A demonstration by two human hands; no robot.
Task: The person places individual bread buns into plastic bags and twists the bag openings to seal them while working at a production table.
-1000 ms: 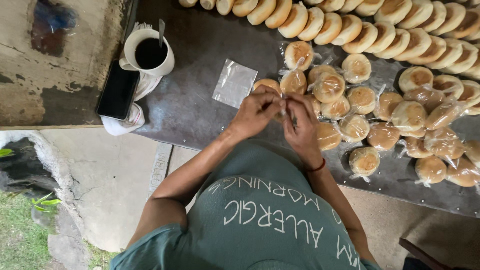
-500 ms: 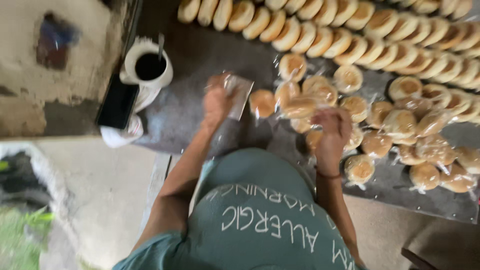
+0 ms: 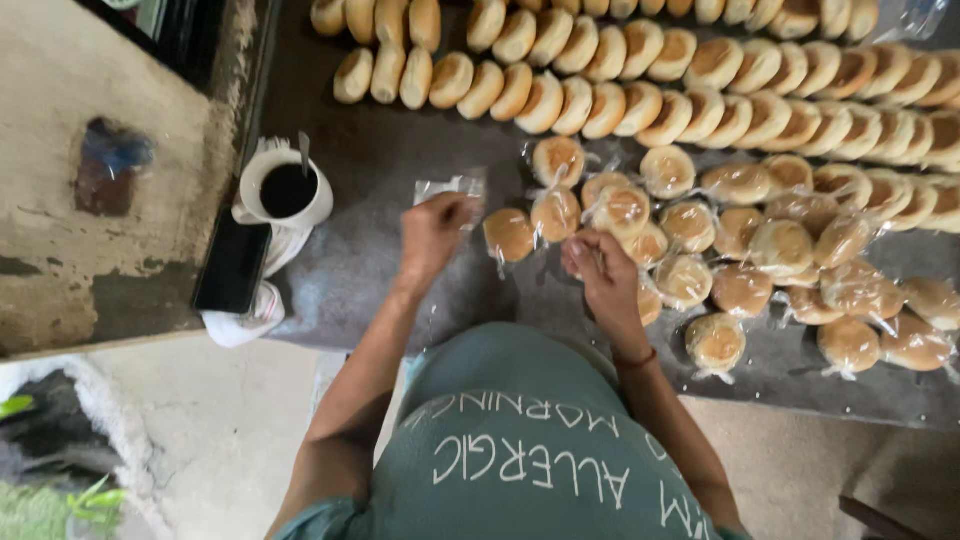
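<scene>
The left hand (image 3: 432,232) pinches an empty clear bag (image 3: 452,187) lying on the dark desk (image 3: 380,160), right of a white cup (image 3: 285,190). The right hand (image 3: 600,272), fingers curled together, rests by wrapped buns (image 3: 620,212).

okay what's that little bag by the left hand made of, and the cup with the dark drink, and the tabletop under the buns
The little bag looks like thin clear plastic: glossy, creased, the surface showing through. The cup seems glazed white ceramic, judging by its smooth thick rim, though enamel is possible. The tabletop looks like dark grey sheet metal or stone, matte with dull patches; hard to tell which.
</scene>
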